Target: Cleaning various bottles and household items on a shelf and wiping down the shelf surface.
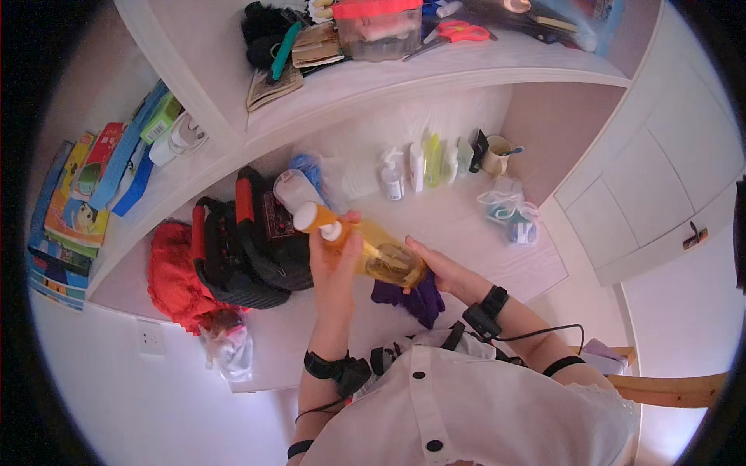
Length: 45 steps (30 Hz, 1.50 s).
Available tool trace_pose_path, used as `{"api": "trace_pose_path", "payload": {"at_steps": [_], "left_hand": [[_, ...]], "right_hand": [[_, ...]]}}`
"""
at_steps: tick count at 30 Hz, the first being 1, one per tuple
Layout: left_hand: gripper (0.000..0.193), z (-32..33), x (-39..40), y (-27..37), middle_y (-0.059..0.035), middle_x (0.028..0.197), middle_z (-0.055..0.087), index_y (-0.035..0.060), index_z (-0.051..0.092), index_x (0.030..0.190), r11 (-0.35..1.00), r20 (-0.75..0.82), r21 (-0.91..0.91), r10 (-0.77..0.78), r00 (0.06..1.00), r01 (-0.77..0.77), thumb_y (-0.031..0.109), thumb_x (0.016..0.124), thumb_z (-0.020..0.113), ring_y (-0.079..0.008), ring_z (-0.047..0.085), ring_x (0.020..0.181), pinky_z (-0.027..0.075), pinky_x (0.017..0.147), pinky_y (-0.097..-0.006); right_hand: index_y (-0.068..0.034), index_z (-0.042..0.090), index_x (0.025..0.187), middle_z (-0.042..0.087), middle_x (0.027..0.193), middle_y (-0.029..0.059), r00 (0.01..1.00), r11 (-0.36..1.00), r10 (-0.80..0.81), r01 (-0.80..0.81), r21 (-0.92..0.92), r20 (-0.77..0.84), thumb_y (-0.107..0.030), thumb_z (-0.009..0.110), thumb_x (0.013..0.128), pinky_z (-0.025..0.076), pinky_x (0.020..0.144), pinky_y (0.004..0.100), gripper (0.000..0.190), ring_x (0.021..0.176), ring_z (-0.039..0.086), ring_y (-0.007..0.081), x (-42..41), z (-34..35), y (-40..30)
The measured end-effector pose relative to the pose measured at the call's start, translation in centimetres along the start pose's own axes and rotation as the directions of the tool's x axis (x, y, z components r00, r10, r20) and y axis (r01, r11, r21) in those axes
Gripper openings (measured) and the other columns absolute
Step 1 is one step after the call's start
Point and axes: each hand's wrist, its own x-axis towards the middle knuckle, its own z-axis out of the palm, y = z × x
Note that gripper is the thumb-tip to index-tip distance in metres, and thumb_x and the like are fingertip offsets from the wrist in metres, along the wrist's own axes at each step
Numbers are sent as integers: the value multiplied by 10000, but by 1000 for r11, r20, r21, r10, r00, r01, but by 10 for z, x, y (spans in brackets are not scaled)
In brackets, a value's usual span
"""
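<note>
My left hand (pixel 335 250) is closed around the neck end of a large amber pump bottle (pixel 387 256), with a smaller orange bottle with a white cap (pixel 315 218) at the same hand. My right hand (pixel 437 265) is at the large bottle's base. The bottles are tilted above the desk, the pump end towards the upper left. A dark purple cloth (pixel 414 297) lies under the large bottle. Behind stand a clear pump bottle (pixel 393 177), a white bottle (pixel 416 166), a yellow-green bottle (pixel 432 160) and a beige mug (pixel 497 156).
Black bags with red handles (pixel 250 244), a red cloth (pixel 175 274) and a plastic bag (pixel 230 349) are at the left. A knotted plastic bag (pixel 513 212) lies at the right. Above, a shelf (pixel 373 87) holds red-handled scissors (pixel 460 31) and a clear box (pixel 379 35).
</note>
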Motion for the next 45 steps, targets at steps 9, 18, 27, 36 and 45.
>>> {"api": "trace_pose_path", "payload": {"at_steps": [9, 18, 27, 36, 45], "left_hand": [[208, -10, 11, -8, -38, 989, 601, 30, 578, 1007, 952, 280, 305, -55, 958, -35, 139, 836, 624, -111, 553, 921, 441, 808, -258], [207, -21, 23, -19, -12, 918, 590, 48, 569, 990, 994, -82, 8, -104, 991, 105, 231, 893, 568, -81, 532, 846, 414, 783, -229], [213, -4, 6, -68, 7, 970, 578, 68, 573, 1024, 958, -54, 186, -210, 976, 216, 173, 848, 634, -89, 536, 896, 423, 804, -240], [317, -6, 1, -100, -27, 975, 584, 30, 565, 1024, 939, -58, 113, -320, 946, 325, 169, 778, 710, -104, 556, 897, 438, 809, -249], [362, -19, 3, -127, -50, 1034, 560, 28, 555, 1075, 936, -51, 211, -278, 959, 282, 178, 782, 705, -135, 545, 961, 424, 853, -270]], "right_hand": [[13, 532, 1151, 618, 1029, 89, 989, 955, -17, -28, -296, -148, -394, 559, 861, 485, 769, 269, 500, 882, 602, 157, 7, -13, 16], [-16, 588, 993, 607, 859, 44, 924, 902, -306, 204, -381, -230, -331, 635, 820, 479, 648, 248, 363, 736, 582, 116, -24, -14, -36], [-28, 561, 1086, 615, 949, 87, 836, 605, -544, 328, -726, -76, -356, 627, 818, 475, 765, 293, 429, 855, 592, 158, -44, 4, -67], [-65, 473, 1219, 626, 962, 189, 951, 79, -306, 62, -995, 35, -445, 674, 747, 474, 768, 361, 638, 878, 613, 329, -31, 0, -36], [-131, 540, 1169, 635, 864, 150, 853, 17, -487, 221, -975, 185, -301, 625, 800, 487, 711, 362, 416, 790, 620, 316, -17, 3, -36]]}}
